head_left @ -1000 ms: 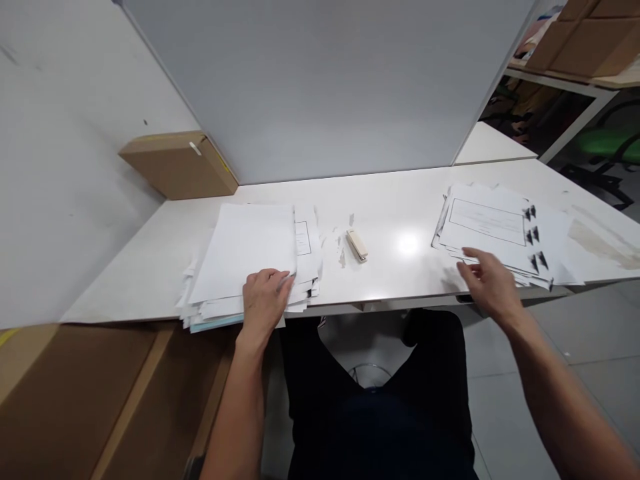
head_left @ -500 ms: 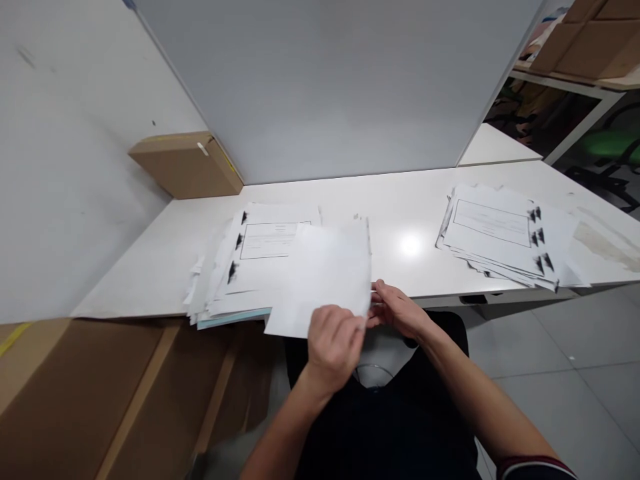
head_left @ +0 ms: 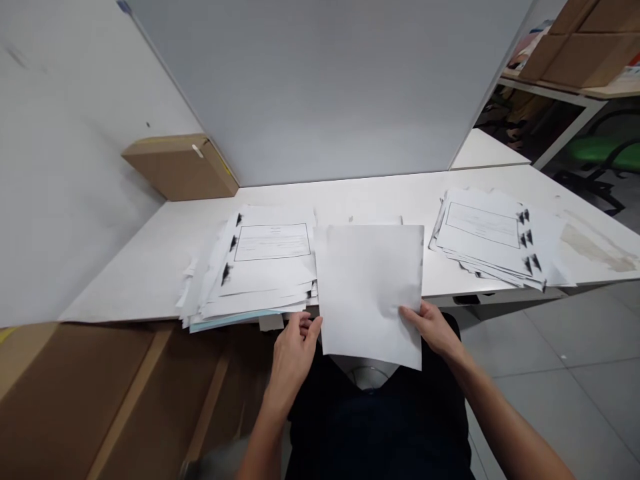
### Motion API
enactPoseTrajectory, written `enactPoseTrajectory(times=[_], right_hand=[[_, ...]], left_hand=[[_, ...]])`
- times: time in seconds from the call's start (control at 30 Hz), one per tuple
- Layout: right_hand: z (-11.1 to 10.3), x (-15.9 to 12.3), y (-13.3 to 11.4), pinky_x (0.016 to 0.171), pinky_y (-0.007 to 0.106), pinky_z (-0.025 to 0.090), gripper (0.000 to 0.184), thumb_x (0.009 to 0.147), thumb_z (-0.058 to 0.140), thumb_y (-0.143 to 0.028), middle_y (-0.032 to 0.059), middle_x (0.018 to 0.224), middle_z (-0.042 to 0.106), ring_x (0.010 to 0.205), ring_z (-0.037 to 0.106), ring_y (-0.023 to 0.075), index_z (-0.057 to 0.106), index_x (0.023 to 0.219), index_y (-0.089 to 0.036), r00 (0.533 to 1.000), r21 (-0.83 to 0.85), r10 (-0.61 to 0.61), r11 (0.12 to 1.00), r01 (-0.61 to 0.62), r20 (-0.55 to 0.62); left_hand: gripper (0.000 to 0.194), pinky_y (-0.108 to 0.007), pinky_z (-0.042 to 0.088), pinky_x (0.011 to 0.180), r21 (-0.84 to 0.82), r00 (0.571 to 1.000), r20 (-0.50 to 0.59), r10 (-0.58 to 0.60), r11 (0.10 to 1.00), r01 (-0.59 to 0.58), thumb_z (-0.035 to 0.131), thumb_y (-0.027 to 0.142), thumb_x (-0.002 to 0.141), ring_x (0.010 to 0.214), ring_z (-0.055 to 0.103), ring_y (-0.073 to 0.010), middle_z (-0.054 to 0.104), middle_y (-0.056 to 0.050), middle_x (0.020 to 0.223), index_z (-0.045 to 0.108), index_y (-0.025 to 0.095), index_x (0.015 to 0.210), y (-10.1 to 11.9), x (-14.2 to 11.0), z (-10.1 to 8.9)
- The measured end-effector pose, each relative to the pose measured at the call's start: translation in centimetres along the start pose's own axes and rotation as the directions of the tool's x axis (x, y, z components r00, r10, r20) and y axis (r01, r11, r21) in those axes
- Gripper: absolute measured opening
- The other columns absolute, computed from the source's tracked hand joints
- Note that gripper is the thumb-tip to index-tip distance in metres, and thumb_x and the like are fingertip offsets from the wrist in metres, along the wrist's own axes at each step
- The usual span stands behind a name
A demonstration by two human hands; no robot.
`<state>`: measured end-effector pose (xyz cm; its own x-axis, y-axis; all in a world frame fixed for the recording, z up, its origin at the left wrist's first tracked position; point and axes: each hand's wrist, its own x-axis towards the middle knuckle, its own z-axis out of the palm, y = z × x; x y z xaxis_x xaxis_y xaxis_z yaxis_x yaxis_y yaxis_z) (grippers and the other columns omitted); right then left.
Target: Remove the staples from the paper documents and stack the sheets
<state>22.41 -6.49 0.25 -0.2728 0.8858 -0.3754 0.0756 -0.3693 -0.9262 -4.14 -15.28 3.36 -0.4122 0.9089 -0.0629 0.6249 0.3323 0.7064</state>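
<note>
the sheet (head_left: 370,280) has changed hands: the right hand (head_left: 437,329) pinches it, low right of centre; the left hand (head_left: 294,349), half-curled, grips nothing, maybe brushing its edge.

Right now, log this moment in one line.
right hand: pinching white paper sheet near right edge | left hand: at sheet's left edge, contact unclear | desk: printed paper stacks left and right

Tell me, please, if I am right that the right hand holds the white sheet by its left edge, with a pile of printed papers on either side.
Not quite: the head view shows the right hand holding the white sheet by its right edge, not its left. The rest stands: the left pile and right pile of printed papers lie on either side.
</note>
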Motion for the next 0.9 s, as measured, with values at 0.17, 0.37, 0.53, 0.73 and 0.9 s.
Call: enactPoseTrajectory(times=[0.17,0.37,0.53,0.73,0.9], right_hand=[[-1.6,-1.3,0.2,0.069,0.034,0.053,0.041,0.077,0.061,-0.048,0.0077,0.092,0.071,0.081,0.065,0.0250,0.065,0.102,-0.016,0.995,-0.125,-0.089,0.988,0.094,0.045],[-2.8,-1.6,-2.3,0.076,0.036,0.052,0.035,0.079,0.060,-0.044,0.0077,0.097,0.070,0.090,0.064,0.0263,0.066,0.101,-0.017,0.967,-0.160,-0.249,0.954,0.255,0.054],[-2.7,0.5,-7.5,0.078,0.037,0.052,0.032,0.077,0.064,-0.042,0.0056,0.097,0.070,0.091,0.063,0.0258,0.066,0.098,-0.019,0.876,-0.153,-0.475,0.875,0.460,-0.084],[-2.5,5.4,-9.5,0.083,0.038,0.050,0.034,0.075,0.066,-0.040,0.0047,0.103,0.068,0.094,0.062,0.0234,0.060,0.103,-0.021,0.763,-0.053,-0.639,0.769,0.637,-0.098],[-2.2,7.4,-7.6,0.086,0.039,0.049,0.037,0.076,0.065,-0.040,0.0043,0.109,0.066,0.098,0.061,0.0227,0.057,0.108,-0.023,0.783,0.055,-0.622,0.781,0.622,-0.003]], left_hand=[[0.046,-0.037,0.049,0.082,-0.371,0.979,0.201,-0.042,0.921,0.116,0.056,0.048,0.076,0.096,0.062,-0.0237,0.065,-0.011,0.107,0.053,0.018,0.111,-0.3,0.7,1.6],[0.039,-0.032,0.049,0.085,-0.734,0.994,0.055,0.093,0.679,-0.023,0.063,0.039,0.075,0.098,0.062,-0.0197,0.066,-0.009,0.107,0.056,0.016,0.106,3.4,1.9,2.4],[0.029,-0.030,0.049,0.083,-0.680,0.928,-0.290,0.233,0.632,-0.372,0.062,0.037,0.077,0.090,0.062,-0.0169,0.069,-0.005,0.094,0.061,0.016,0.097,8.3,4.7,0.5],[0.026,-0.028,0.047,0.081,-0.557,0.830,-0.395,0.395,0.615,-0.558,0.057,0.039,0.081,0.089,0.060,-0.0152,0.066,-0.005,0.092,0.061,0.017,0.094,9.7,8.0,0.6],[0.034,-0.031,0.044,0.088,-0.601,0.864,-0.262,0.429,0.628,-0.494,0.054,0.041,0.082,0.100,0.058,-0.0173,0.065,-0.007,0.103,0.057,0.018,0.106,8.3,8.8,2.5]])
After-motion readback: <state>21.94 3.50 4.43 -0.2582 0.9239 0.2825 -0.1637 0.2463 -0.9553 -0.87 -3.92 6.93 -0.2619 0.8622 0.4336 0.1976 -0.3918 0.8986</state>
